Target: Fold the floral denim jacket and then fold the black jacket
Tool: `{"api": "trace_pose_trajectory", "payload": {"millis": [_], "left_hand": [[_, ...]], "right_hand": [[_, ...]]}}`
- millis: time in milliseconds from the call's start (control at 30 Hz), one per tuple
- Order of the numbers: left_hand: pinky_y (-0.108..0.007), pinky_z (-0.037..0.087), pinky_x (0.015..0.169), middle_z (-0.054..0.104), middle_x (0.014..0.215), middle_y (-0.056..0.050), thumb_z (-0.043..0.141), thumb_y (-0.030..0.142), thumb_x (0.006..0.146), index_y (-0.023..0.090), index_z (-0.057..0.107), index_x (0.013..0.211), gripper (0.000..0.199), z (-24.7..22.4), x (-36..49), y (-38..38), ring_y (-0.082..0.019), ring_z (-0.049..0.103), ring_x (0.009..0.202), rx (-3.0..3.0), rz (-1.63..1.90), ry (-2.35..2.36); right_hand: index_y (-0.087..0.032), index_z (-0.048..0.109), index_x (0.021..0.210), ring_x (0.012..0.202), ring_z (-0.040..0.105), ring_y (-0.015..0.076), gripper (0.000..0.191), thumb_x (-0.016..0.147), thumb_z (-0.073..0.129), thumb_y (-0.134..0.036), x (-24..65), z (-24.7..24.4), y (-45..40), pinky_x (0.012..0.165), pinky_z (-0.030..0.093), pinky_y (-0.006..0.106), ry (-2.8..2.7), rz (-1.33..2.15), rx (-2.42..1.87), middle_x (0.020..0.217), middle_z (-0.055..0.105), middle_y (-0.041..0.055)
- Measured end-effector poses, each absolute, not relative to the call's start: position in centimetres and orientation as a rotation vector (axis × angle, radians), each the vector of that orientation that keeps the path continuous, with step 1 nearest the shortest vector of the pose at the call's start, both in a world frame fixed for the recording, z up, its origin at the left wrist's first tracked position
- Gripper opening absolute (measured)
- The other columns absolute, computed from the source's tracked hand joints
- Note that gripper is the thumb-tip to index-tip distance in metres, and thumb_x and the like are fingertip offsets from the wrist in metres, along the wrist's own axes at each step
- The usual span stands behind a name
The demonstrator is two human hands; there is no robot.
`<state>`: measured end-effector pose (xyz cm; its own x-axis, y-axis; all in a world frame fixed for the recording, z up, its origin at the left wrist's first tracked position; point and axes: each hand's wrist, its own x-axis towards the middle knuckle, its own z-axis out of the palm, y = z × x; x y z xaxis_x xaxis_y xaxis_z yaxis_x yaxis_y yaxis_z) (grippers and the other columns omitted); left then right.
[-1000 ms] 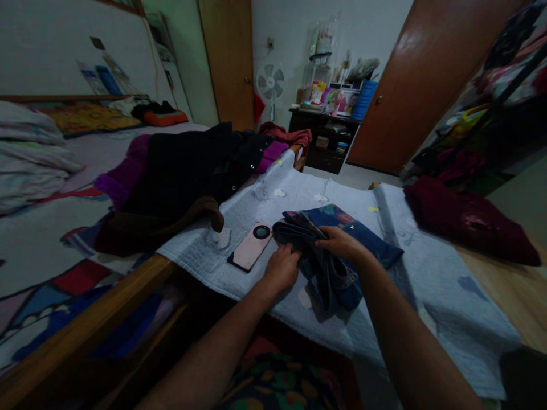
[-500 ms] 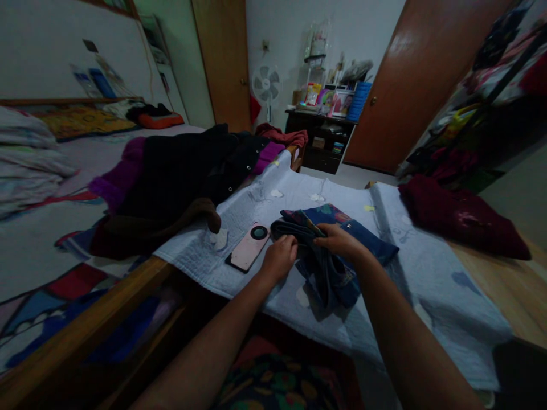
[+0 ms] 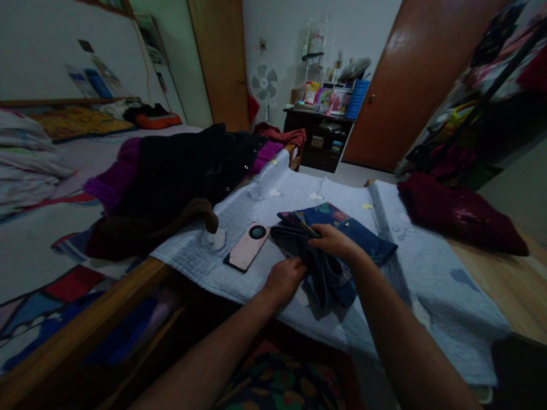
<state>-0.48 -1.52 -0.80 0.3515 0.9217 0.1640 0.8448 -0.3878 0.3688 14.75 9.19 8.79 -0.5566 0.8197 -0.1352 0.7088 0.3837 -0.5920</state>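
A dark blue denim garment (image 3: 367, 242) with a floral patch lies bunched and partly folded on a light blue quilted cloth (image 3: 444, 307). My right hand (image 3: 333, 242) is closed on a fold of the denim near its upper left part. Against the garment's lower left edge is my left hand (image 3: 287, 282), its fingers curled together at the cloth; the fingertips are partly hidden by the denim. A pink phone (image 3: 245, 250) with a round black camera ring lies face down to the left of the garment.
Dark coats with purple trim (image 3: 179, 171) are heaped on the bed at left. A maroon cushion-like bundle (image 3: 461, 219) lies at right. Wooden bed rail (image 3: 98, 313) runs along the lower left. Farther back stand a fan (image 3: 264, 82) and a dark shelf (image 3: 314, 139).
My left hand has moved down and slightly right, from the garment's upper left folds to its lower left edge. My right hand has shifted slightly left, still gripping the denim.
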Motion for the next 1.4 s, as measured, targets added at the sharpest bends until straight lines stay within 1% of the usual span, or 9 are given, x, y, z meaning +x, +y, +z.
{"api": "trace_pose_trajectory", "payload": {"millis": [133, 233, 433, 600, 933, 1033, 1200, 1300, 1400], "left_hand": [[-0.032, 0.045, 0.079, 0.062, 0.098, -0.008, 0.049, 0.019, 0.089, 0.020, 0.067, 0.090, 0.019, -0.4, -1.0, -2.3, -0.021, 0.058, 0.090, 2.256, 0.656, 1.551], [-0.031, 0.044, 0.083, 0.063, 0.095, -0.007, 0.053, 0.016, 0.084, 0.020, 0.067, 0.089, 0.016, 0.2, -1.5, -2.6, -0.020, 0.059, 0.091, 1.845, 0.909, 1.585], [-0.026, 0.046, 0.067, 0.064, 0.081, -0.002, 0.055, 0.005, 0.075, 0.018, 0.057, 0.093, 0.022, 2.7, -1.5, -2.3, -0.014, 0.063, 0.069, 0.518, 1.018, 1.237], [-0.021, 0.042, 0.062, 0.057, 0.065, 0.000, 0.049, 0.000, 0.072, 0.017, 0.049, 0.070, 0.017, 4.1, -0.7, -1.6, -0.010, 0.058, 0.060, 0.108, 1.037, 1.105], [-0.018, 0.032, 0.050, 0.046, 0.050, 0.006, 0.052, 0.000, 0.072, 0.016, 0.051, 0.066, 0.017, 4.3, 1.6, -0.7, -0.006, 0.041, 0.043, 0.116, 1.060, 1.196], [-0.020, 0.039, 0.053, 0.054, 0.057, 0.003, 0.053, 0.012, 0.080, 0.015, 0.057, 0.074, 0.008, 4.6, 1.4, -0.5, -0.009, 0.049, 0.047, 0.134, 1.029, 1.139], [-0.029, 0.049, 0.060, 0.063, 0.073, -0.003, 0.045, 0.037, 0.092, 0.019, 0.055, 0.100, 0.022, 3.6, 0.7, 0.0, -0.016, 0.062, 0.058, 0.185, 0.961, 1.100], [-0.031, 0.052, 0.063, 0.064, 0.073, -0.001, 0.053, 0.032, 0.089, 0.023, 0.052, 0.106, 0.020, 2.7, 0.7, 0.2, -0.015, 0.063, 0.056, 0.297, 0.971, 1.170], [-0.028, 0.052, 0.062, 0.066, 0.074, 0.000, 0.055, 0.020, 0.085, 0.021, 0.055, 0.102, 0.017, 2.0, 0.9, 0.3, -0.013, 0.063, 0.056, 0.415, 0.985, 1.208]], "right_hand": [[-0.013, 0.066, 0.107, 0.081, 0.060, 0.0199, 0.035, 0.074, 0.057, -0.017, 13.8, 8.5, 8.6, 0.070, 0.042, 0.026, -2.552, 0.781, -1.412, 0.096, 0.068, 0.0084], [-0.013, 0.065, 0.113, 0.088, 0.062, 0.0226, 0.041, 0.073, 0.056, -0.016, 13.3, 8.0, 8.2, 0.075, 0.043, 0.028, -2.605, 0.732, -1.379, 0.103, 0.068, 0.0102], [-0.014, 0.063, 0.118, 0.090, 0.062, 0.0210, 0.047, 0.072, 0.055, -0.013, 13.2, 7.2, 8.1, 0.078, 0.043, 0.026, -2.591, 0.808, -1.319, 0.109, 0.068, 0.0085], [-0.013, 0.063, 0.116, 0.086, 0.061, 0.0202, 0.045, 0.073, 0.055, -0.014, 13.4, 7.0, 8.2, 0.076, 0.044, 0.026, -2.572, 0.824, -1.343, 0.106, 0.068, 0.0087], [-0.013, 0.064, 0.113, 0.086, 0.060, 0.0188, 0.042, 0.072, 0.054, -0.012, 13.7, 7.1, 8.1, 0.078, 0.043, 0.026, -2.508, 0.900, -1.291, 0.103, 0.068, 0.0069], [-0.012, 0.063, 0.113, 0.087, 0.060, 0.0191, 0.042, 0.072, 0.055, -0.012, 13.7, 7.0, 8.2, 0.077, 0.043, 0.026, -2.509, 0.898, -1.304, 0.105, 0.068, 0.0082], [-0.013, 0.064, 0.109, 0.085, 0.060, 0.0182, 0.038, 0.072, 0.055, -0.013, 13.6, 7.0, 8.1, 0.075, 0.043, 0.025, -2.517, 0.896, -1.289, 0.102, 0.068, 0.0065], [-0.013, 0.064, 0.109, 0.085, 0.060, 0.0181, 0.038, 0.073, 0.055, -0.012, 13.6, 7.2, 8.0, 0.075, 0.043, 0.025, -2.521, 0.897, -1.295, 0.102, 0.067, 0.0064], [-0.014, 0.063, 0.111, 0.084, 0.060, 0.0179, 0.039, 0.073, 0.055, -0.012, 13.5, 7.3, 8.0, 0.075, 0.043, 0.025, -2.523, 0.916, -1.313, 0.102, 0.067, 0.0067]]}}
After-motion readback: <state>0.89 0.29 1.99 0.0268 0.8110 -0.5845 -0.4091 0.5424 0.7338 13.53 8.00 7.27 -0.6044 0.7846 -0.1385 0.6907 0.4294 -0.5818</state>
